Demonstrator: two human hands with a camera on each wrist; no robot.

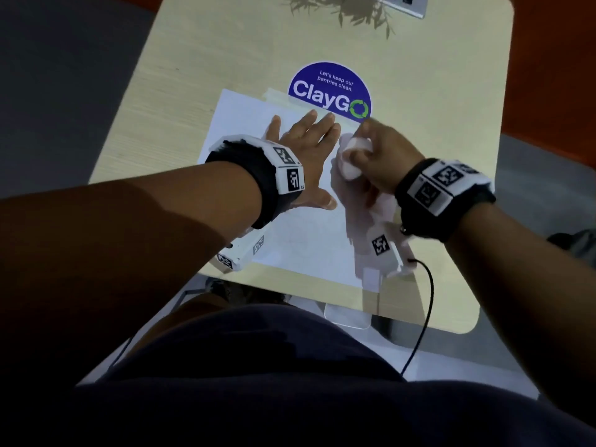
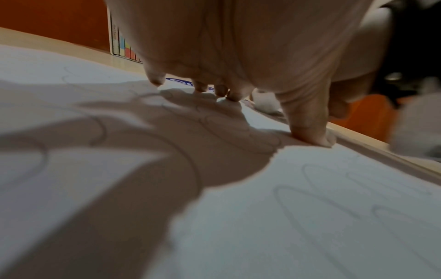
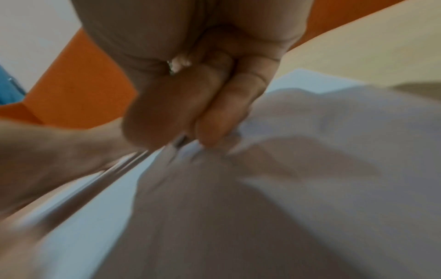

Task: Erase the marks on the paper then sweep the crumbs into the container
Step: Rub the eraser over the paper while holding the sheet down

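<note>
A white paper (image 1: 300, 240) lies taped on the beige table (image 1: 193, 75). Faint pencil loops (image 2: 310, 188) cover it in the left wrist view. My left hand (image 1: 306, 146) lies flat on the paper's upper part, fingers spread and pressing it down (image 2: 307, 132). Just to its right, my right hand (image 1: 377, 150) grips a white eraser (image 1: 350, 156) against the paper; both are blurred by motion. The eraser (image 2: 264, 102) also shows beyond my left thumb. In the right wrist view my fingers (image 3: 210, 128) curl tightly, hiding the eraser. A clear plastic container (image 1: 348, 317) sits at the table's near edge.
A round blue ClayGo sticker (image 1: 329, 88) lies just beyond the paper, with a tape strip (image 1: 277, 95) on the paper's top edge. A black cable (image 1: 425, 311) hangs off the near right edge. A silver device (image 1: 403, 3) sits at the far edge.
</note>
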